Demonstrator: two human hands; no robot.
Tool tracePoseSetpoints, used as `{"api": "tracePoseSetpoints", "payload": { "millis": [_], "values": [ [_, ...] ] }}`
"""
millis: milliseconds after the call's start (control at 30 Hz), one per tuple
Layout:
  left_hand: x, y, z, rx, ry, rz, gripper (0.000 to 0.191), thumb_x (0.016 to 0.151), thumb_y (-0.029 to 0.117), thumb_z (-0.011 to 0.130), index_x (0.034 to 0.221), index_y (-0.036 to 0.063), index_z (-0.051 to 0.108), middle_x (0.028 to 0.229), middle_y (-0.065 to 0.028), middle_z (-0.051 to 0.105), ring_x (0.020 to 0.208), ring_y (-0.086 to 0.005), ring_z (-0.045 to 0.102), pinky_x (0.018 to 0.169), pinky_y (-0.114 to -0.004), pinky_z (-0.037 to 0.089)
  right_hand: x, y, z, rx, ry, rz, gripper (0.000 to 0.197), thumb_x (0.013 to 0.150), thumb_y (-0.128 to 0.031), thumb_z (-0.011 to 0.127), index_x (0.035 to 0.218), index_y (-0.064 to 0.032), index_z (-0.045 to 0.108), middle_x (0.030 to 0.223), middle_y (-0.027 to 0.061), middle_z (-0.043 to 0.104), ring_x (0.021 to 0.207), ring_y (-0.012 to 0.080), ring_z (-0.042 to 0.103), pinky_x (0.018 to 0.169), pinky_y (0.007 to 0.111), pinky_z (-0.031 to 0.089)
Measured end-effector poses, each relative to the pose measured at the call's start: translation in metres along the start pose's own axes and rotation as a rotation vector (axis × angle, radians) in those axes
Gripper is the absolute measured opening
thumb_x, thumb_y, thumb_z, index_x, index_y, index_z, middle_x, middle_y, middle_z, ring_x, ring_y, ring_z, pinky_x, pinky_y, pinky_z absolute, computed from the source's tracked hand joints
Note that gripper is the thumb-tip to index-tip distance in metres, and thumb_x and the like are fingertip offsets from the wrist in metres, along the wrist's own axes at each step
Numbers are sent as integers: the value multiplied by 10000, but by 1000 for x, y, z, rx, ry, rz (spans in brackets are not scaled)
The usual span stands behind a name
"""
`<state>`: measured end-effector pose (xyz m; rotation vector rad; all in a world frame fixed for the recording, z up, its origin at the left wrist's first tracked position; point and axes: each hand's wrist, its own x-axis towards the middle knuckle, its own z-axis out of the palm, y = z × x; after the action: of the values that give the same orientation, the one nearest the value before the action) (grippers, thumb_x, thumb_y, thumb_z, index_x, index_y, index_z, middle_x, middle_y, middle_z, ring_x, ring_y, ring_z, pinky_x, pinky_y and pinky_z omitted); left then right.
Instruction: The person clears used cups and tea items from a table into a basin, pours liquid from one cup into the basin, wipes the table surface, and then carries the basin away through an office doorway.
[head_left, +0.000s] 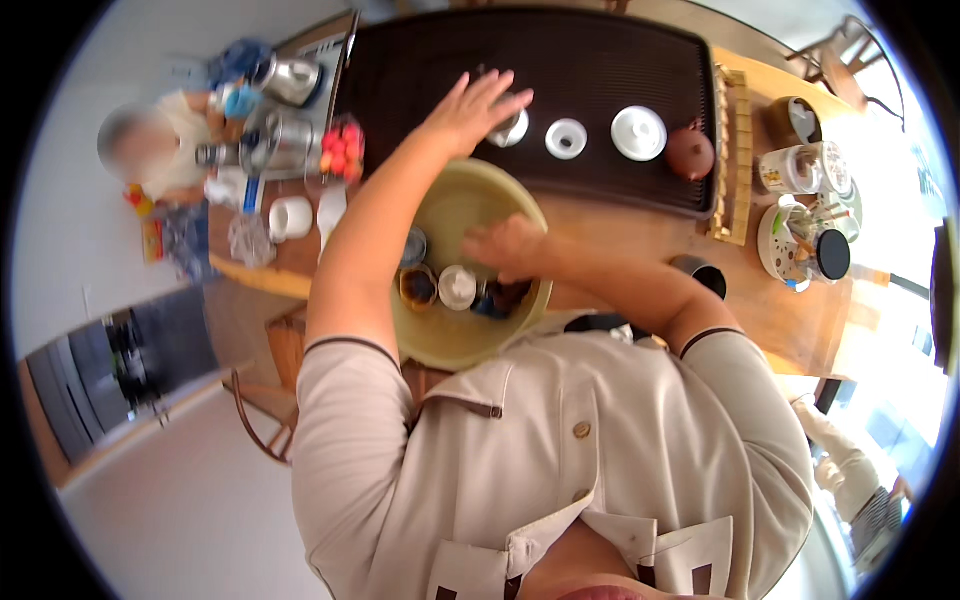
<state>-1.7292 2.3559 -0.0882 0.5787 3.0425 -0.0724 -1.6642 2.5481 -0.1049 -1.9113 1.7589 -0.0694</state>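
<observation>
My left hand (480, 112) stretches over a dark ribbed tea tray (420, 67) with its fingers spread. Just beneath its fingers is a white cup or small pitcher (511, 133), partly hidden. My right hand (510, 251) is blurred inside a yellowish basin (529, 196); whether it holds anything is not clear. In the basin lie a small white cup (457, 288), an amber-brown cup (418, 287), a clear glass vessel (413, 247) and dark items partly under my right hand. Along the tray stand a white ring-shaped piece (565, 139), a white lidded gaiwan (638, 133) and a reddish-brown clay teapot (690, 154).
A bamboo rack (739, 157) edges the tray's right side. Farther right are jars (791, 171), a dark cup (701, 275) and a white holder (776, 244). Leftward are a metal kettle (292, 79), red fruit (343, 152), a white mug (290, 219) and another person (180, 127).
</observation>
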Motion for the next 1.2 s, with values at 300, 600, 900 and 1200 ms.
{"api": "tracePoseSetpoints", "payload": {
  "millis": [300, 600, 900, 1200],
  "values": [
    [-180, 89, -19, -323, 434, -666, 487, 757, 30, 614, 1230, 91, 513, 1143, -151, 523, 1078, -350, 494, 922, -421, 418, -7, -15, -16, 38, 103, -27, 618, 692, -201, 726, 1234, -139, 437, 1197, 62, 537, 1023, 272, 607, 798, 377, 516],
    [-251, 194, 25, -284, -53, -706, 874, 606, 110, 786, 1385, 134, 391, 1405, -128, 403, 1267, -321, 371, 1053, -485, 277, -79, 26, -79, 18, 1043, 86, 714, 584, -298, 825, 1184, -63, 518, 1059, 118, 636, 976, 317, 608, 887, 394, 465],
    [-247, 196, 62, -218, -56, -677, 828, 506, 139, 821, 1262, 121, 485, 1163, -122, 551, 1211, -296, 443, 1010, -511, 262, -73, 137, -88, 290, 990, 1243, 801, 580, -503, 770, 1169, -25, 514, 1179, 151, 567, 1171, 316, 494, 949, 492, 378],
    [-226, 194, 30, -270, 146, -897, 705, 558, 259, 791, 1187, 105, 513, 1075, -126, 577, 1151, -302, 483, 996, -491, 285, -45, 153, -85, 402, 875, 1406, 789, 636, -529, 760, 1172, -8, 506, 1211, 140, 549, 1197, 292, 466, 993, 462, 323]
  ]
}}
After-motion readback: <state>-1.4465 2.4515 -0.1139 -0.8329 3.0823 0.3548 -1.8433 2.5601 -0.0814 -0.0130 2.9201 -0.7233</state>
